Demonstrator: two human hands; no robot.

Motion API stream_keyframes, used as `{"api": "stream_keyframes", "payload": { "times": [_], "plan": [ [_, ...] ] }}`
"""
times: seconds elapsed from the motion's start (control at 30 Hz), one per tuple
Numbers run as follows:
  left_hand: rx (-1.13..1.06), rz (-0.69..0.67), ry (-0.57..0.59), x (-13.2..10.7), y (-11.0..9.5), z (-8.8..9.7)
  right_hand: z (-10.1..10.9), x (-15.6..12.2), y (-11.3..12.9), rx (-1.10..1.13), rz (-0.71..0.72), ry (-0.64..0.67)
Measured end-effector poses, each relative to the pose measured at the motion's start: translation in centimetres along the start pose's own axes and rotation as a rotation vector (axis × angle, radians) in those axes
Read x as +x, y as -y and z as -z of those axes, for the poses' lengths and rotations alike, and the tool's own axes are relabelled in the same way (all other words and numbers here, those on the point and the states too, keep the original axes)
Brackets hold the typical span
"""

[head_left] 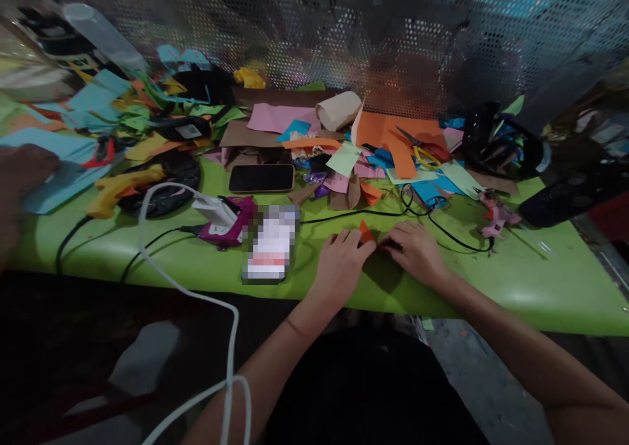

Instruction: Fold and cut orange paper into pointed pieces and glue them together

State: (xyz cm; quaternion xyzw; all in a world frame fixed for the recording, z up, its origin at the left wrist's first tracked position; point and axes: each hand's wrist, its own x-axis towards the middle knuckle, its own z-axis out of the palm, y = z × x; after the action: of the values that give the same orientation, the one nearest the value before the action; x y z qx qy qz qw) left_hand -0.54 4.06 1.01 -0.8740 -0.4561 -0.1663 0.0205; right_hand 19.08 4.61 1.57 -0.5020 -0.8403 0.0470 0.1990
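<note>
A small orange piece of paper [364, 230], its pointed tip sticking up, is pinched in my left hand [344, 258] near the front of the green table. Just to the right, my right hand [415, 251] has its fingers curled in close to the paper. Whatever its fingertips hold, if anything, is hidden. A dark shadow lies between both hands. To the left of my left hand rests a lit phone [271, 243] with a blurred screen.
Coloured paper scraps [344, 160] heap along the back, with scissors [422, 153] on top. A second phone [261, 178] lies in front of them. A yellow glue gun [122, 189] sits left, a pink one [496, 215] right. Cords cross the green table [535, 288]. Another person's hand [29, 170] is far left.
</note>
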Motion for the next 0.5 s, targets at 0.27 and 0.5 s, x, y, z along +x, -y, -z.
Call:
{"api": "stream_keyframes", "payload": {
  "times": [0.27,0.5],
  "plan": [
    [0.021,-0.02,-0.025,-0.3,0.1,0.0,-0.1,-0.1,-0.2,0.04,0.044,0.001],
    [0.019,-0.046,-0.003,-1.6,-0.2,0.4,-0.5,-0.6,-0.2,-0.033,0.162,-0.028]
  ]
}}
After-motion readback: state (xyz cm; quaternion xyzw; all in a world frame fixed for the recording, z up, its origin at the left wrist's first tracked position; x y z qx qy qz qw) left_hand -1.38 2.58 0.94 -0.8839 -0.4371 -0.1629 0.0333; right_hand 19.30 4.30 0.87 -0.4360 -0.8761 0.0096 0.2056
